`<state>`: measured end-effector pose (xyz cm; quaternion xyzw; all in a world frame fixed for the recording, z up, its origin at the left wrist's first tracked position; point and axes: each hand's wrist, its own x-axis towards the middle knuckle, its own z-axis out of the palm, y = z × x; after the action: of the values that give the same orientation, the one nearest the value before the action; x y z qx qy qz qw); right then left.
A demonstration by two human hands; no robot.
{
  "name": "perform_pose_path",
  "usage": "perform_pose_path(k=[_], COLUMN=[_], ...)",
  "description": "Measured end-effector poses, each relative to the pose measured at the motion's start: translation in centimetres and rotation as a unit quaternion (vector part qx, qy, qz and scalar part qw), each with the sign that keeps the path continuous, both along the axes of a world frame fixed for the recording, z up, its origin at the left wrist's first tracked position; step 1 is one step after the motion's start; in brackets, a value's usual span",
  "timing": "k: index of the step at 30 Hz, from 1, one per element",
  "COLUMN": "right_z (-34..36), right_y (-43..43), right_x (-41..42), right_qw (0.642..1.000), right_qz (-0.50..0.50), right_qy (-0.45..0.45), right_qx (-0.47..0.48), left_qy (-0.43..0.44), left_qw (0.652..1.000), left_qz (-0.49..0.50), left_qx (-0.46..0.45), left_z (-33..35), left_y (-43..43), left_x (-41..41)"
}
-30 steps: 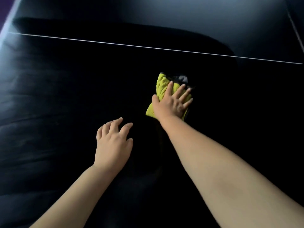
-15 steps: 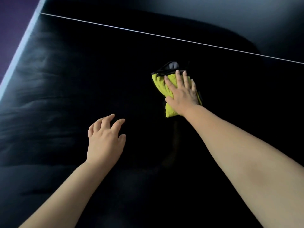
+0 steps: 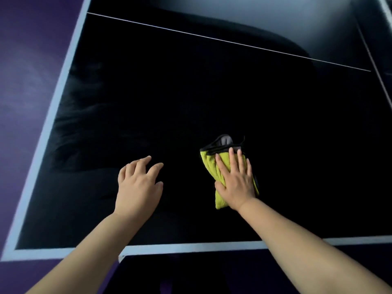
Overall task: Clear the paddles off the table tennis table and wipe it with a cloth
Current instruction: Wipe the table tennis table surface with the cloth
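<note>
Here, the right hand (image 3: pixel 235 183) lies flat, fingers straight, on the folded yellow cloth (image 3: pixel 207 166), pressing it onto the dark worktop (image 3: pixel 191 92) right of centre, toward the near white edge line (image 3: pixel 191 248). The cloth's grey, black-trimmed end protrudes beyond the fingertips. The left hand (image 3: pixel 139 187) is left of the cloth and apart from it, fingers loosely spread and holding nothing; its contact with the worktop cannot be determined.
</note>
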<state>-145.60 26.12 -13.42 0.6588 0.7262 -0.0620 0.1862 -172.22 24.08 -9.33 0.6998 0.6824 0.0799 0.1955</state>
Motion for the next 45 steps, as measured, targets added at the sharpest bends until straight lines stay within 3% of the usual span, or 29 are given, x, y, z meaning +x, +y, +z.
perform_pose_path(k=[8, 12, 15, 24, 31, 38, 45], right_z=[-1.0, -0.8, -0.3, -0.9, -0.8, -0.6, -0.3], right_y=[-10.5, -9.3, -6.1, 1.5, -2.0, -9.4, -12.9], right_x=[-13.1, -20.0, -24.5, -37.9, -41.0, -37.2, -23.7], right_qw=[0.970, 0.939, 0.937, 0.984, 0.990, 0.952, 0.949], right_qz=[-0.234, -0.335, -0.342, -0.143, 0.092, 0.267, 0.268], right_qy=[0.062, 0.071, 0.074, 0.110, 0.107, 0.125, 0.142], right_qx=[0.032, 0.023, 0.016, 0.013, -0.026, -0.077, -0.085], left_qy=[0.006, 0.005, 0.010, 0.028, 0.043, 0.056, 0.048], left_qw=[1.000, 0.999, 0.997, 0.986, 0.976, 0.976, 0.983], left_qz=[0.006, 0.042, 0.076, 0.162, 0.211, 0.211, 0.171], left_qx=[0.010, 0.002, -0.005, -0.016, -0.033, -0.019, -0.053], left_z=[0.5, 0.0, -0.7, -1.9, -1.4, 0.2, 1.1], left_y=[-4.4, -5.5, -6.2, -10.1, -12.7, -14.1, -15.1], left_x=[-10.2, -14.8, -18.3, -25.9, -26.7, -22.9, -13.0])
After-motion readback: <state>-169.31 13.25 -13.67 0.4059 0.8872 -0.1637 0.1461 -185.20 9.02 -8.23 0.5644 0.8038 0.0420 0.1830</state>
